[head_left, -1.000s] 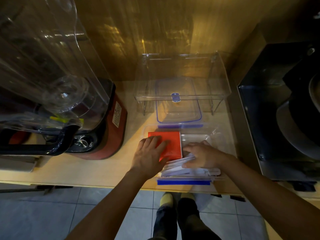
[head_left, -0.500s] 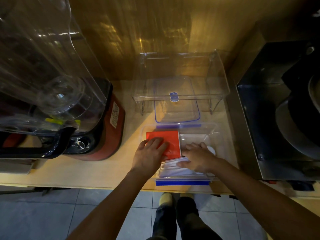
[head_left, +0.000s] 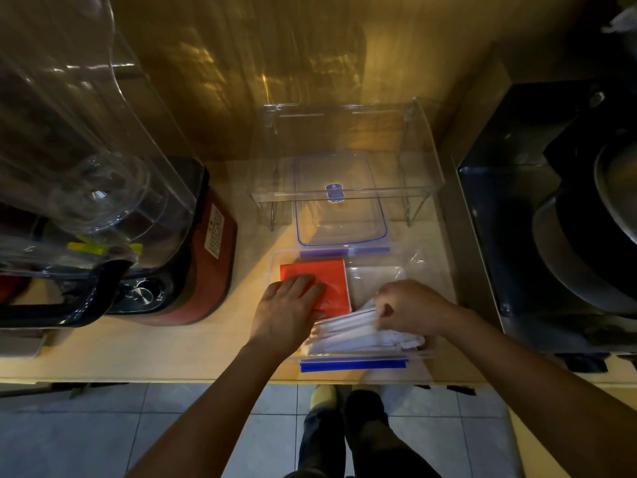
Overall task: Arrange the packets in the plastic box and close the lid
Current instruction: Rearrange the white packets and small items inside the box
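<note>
Plastic box (head_left: 351,363) on counter (head_left: 172,346), tiled floor (head_left: 86,436) below: left fingers (head_left: 303,288) flat on red packet (head_left: 327,274), right fingers (head_left: 382,301) pinch white packets (head_left: 348,334).

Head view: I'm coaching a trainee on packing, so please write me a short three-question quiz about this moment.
1. True or false: the lid is closed on the plastic box.
2. The left hand lies flat on: A the orange packet, B the lid?
3. Fill in: the right hand grips the ____ packets.
Key: 1 false; 2 A; 3 white.
</note>
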Demonstrator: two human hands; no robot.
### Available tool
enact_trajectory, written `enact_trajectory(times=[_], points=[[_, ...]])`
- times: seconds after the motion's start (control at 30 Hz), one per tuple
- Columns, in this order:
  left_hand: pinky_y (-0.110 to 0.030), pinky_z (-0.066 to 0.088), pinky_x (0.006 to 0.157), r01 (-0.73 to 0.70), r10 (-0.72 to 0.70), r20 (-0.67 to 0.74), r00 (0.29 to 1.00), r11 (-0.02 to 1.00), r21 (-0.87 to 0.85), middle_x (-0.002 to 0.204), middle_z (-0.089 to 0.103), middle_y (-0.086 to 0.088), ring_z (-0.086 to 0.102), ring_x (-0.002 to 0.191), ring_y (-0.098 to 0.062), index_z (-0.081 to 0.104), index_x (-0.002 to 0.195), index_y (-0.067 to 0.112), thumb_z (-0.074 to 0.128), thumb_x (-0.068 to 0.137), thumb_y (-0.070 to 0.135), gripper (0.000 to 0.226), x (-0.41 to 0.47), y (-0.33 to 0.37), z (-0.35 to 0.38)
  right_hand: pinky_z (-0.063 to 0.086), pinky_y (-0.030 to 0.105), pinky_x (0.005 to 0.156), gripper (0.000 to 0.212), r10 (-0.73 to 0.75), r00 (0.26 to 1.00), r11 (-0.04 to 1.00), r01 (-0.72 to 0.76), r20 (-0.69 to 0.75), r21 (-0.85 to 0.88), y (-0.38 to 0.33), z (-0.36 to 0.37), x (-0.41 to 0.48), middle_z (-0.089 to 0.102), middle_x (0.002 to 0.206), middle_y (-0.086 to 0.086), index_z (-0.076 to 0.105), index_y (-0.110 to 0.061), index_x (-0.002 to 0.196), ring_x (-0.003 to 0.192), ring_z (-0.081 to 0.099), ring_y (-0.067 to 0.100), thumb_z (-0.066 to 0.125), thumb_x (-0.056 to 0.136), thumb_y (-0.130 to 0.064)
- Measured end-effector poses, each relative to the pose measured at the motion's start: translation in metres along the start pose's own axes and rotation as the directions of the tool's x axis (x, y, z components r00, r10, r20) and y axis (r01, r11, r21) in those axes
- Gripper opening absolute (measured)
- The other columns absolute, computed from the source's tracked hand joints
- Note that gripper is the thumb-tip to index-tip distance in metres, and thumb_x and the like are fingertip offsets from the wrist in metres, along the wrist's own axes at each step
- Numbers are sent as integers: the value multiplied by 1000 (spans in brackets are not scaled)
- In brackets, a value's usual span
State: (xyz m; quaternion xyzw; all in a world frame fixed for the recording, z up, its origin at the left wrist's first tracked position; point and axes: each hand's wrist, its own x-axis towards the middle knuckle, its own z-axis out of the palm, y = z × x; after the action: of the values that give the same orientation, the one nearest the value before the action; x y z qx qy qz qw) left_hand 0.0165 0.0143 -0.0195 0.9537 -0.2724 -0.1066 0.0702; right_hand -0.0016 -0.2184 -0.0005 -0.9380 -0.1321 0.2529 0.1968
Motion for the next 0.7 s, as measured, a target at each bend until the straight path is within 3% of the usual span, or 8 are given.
enact_trajectory(times=[0.13, 0.23, 0.37, 0.57, 0.63, 0.7], points=[[-42, 35, 106, -10, 10, -16, 1000, 1000, 7, 142, 47, -2, 44, 130, -24, 40, 135, 25, 48, 91, 46, 50, 0, -1, 1, 31, 35, 95, 13, -134, 987, 963, 151, 90, -225, 4, 10, -5, 63, 107, -5, 67, -24, 91, 110, 47, 13, 59, 82, -19], [-45, 41, 100, -57, 58, -42, 997, 998, 18, 132, 56, -7, 52, 121, -28, 49, 129, 21, 55, 87, 44, 48, -1, 0, -3, 24, 35, 95, 36, -72, 997, 967, 73, 15, -243, 4, 14, -1, 48, 121, -4, 53, -28, 109, 116, 38, 17, 64, 75, -28], [-42, 52, 85, -187, 190, -120, 974, 982, 40, 111, 67, -8, 65, 100, -28, 61, 112, 18, 73, 74, 33, 43, -3, 0, -5, 23, 37, 97, 68, 15, 998, 984, -5, 57, -176, -2, 19, 7, 50, 129, 1, 39, -22, 132, 120, 41, 20, 67, 73, -39], [-39, 54, 77, -178, 161, -205, 965, 982, -65, 99, 71, -8, 68, 88, -26, 67, 100, 13, 72, 77, 21, 25, -4, 1, -11, 23, 34, 91, 32, -53, 997, 975, 65, 62, -215, -13, 12, 12, 51, 118, 1, 59, -20, 110, 114, 40, 19, 60, 80, -31], [-35, 56, 69, -243, 211, -207, 955, 959, -145, 93, 72, -8, 69, 80, -26, 69, 97, 13, 69, 79, 16, 18, -7, 1, -14, 25, 33, 92, 27, -93, 995, 984, 96, 27, -148, -16, 9, 10, 55, 114, 1, 61, -19, 109, 110, 45, 17, 57, 83, -26], [-31, 55, 71, -268, 240, -133, 962, 921, -283, 99, 71, -6, 68, 86, -24, 68, 104, 15, 62, 83, 16, 21, -10, 6, -16, 35, 33, 90, 20, -116, 993, 993, 115, -7, -21, -21, 5, 8, 62, 107, 4, 65, -15, 103, 102, 54, 18, 58, 85, -23]])
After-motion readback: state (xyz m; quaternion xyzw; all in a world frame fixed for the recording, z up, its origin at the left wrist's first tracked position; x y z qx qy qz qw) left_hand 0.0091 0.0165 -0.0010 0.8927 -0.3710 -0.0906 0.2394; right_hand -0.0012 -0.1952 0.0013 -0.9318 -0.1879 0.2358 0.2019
